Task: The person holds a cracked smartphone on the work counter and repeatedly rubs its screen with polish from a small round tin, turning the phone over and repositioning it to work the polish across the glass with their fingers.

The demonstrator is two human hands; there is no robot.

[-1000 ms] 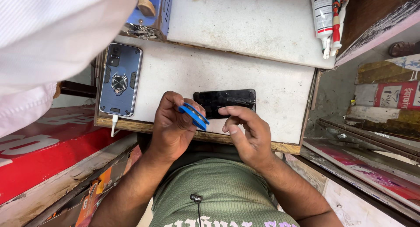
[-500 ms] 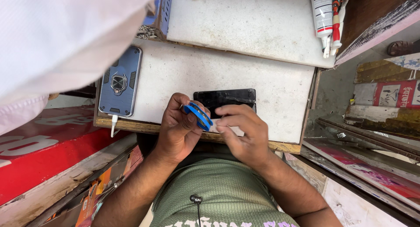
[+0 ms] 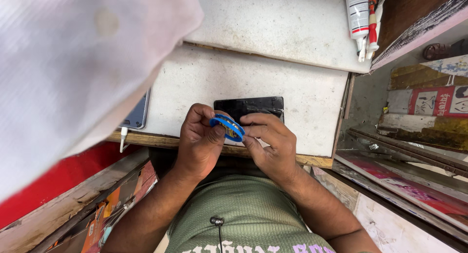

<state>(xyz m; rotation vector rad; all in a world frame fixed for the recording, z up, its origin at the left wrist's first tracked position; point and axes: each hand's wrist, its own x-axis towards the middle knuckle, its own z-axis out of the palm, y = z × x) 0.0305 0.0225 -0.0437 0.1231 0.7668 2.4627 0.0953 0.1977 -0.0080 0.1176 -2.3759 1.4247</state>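
My left hand (image 3: 200, 141) grips a small blue reel (image 3: 227, 127) with a yellowish core, held just above the near edge of the white worktop (image 3: 204, 82). The fingertips of my right hand (image 3: 269, 144) pinch the reel's right edge. Right behind both hands a black phone (image 3: 249, 107) lies flat on the worktop, its near edge hidden by my fingers.
Another person's white sleeve (image 3: 73, 62) fills the upper left and covers most of a second phone (image 3: 137, 115) with a white cable (image 3: 123, 136). Glue tubes (image 3: 363, 19) lie at the top right. Cluttered shelves (image 3: 419, 111) stand to the right, and a red surface (image 3: 44, 184) at lower left.
The white sleeve has spread right, now hiding most of the phone on the left. My hands have turned the blue reel more face-on and closed together around it.
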